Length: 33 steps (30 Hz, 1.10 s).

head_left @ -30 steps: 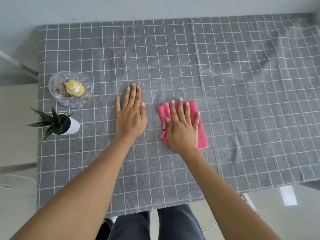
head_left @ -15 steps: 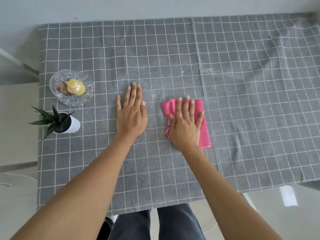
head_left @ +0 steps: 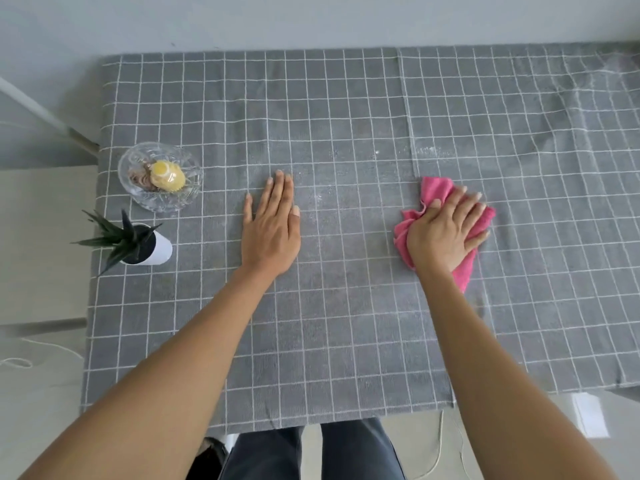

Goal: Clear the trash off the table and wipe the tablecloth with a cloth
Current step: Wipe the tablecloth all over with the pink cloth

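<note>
A grey tablecloth (head_left: 346,323) with a white grid covers the table. My right hand (head_left: 446,233) presses flat on a crumpled pink cloth (head_left: 434,188) right of the table's middle, fingers straight and pointing up and right. My left hand (head_left: 272,226) lies flat on the bare tablecloth to the left, palm down, fingers together. Faint white specks (head_left: 426,152) dot the fabric just beyond the pink cloth.
A glass bowl (head_left: 138,192) holding a yellow item stands at the left. In front of it is a small potted plant (head_left: 138,242) in a white pot. The cloth is wrinkled at the far right (head_left: 571,109). My legs show below the near edge.
My right hand has slid the pink cloth to the right, and the cloth has bunched up on its left side. My left hand has stayed where it was.
</note>
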Each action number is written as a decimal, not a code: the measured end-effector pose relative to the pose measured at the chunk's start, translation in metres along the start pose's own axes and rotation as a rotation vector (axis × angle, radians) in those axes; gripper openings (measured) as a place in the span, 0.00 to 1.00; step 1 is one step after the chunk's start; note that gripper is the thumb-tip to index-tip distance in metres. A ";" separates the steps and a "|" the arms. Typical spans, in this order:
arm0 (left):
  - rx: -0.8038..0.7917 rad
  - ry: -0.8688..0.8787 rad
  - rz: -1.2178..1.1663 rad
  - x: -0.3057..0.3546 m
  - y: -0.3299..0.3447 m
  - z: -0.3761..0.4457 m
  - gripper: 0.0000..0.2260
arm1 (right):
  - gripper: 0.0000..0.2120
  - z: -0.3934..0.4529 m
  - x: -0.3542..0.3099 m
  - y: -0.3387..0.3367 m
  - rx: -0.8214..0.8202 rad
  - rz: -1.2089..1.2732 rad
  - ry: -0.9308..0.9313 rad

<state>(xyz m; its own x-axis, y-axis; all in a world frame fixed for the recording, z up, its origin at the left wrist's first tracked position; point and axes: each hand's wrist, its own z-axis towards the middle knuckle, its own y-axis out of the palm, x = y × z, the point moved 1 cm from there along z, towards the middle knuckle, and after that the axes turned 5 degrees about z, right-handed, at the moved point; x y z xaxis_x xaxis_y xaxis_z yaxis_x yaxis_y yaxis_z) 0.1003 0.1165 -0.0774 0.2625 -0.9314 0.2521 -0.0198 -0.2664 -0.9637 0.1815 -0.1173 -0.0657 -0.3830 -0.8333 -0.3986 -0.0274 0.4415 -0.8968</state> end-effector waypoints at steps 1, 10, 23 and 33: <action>0.005 -0.003 -0.016 -0.003 -0.002 0.001 0.24 | 0.26 -0.004 -0.007 0.004 0.015 0.018 0.024; 0.042 -0.060 0.063 -0.059 -0.015 0.015 0.23 | 0.26 -0.056 -0.098 0.055 -0.162 -0.008 -0.368; 0.066 -0.069 0.076 -0.060 -0.014 0.012 0.23 | 0.27 -0.035 -0.096 0.048 -0.175 -0.109 -0.328; 0.054 -0.077 0.068 -0.059 -0.015 0.012 0.24 | 0.27 -0.071 -0.101 0.056 -0.288 -0.209 -0.546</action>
<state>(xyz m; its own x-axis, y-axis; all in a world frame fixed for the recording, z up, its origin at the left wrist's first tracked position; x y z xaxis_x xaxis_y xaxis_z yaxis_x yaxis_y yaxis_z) 0.0970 0.1785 -0.0788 0.3358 -0.9244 0.1808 0.0114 -0.1880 -0.9821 0.1529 0.0150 -0.0619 0.1792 -0.9270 -0.3294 -0.3264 0.2598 -0.9088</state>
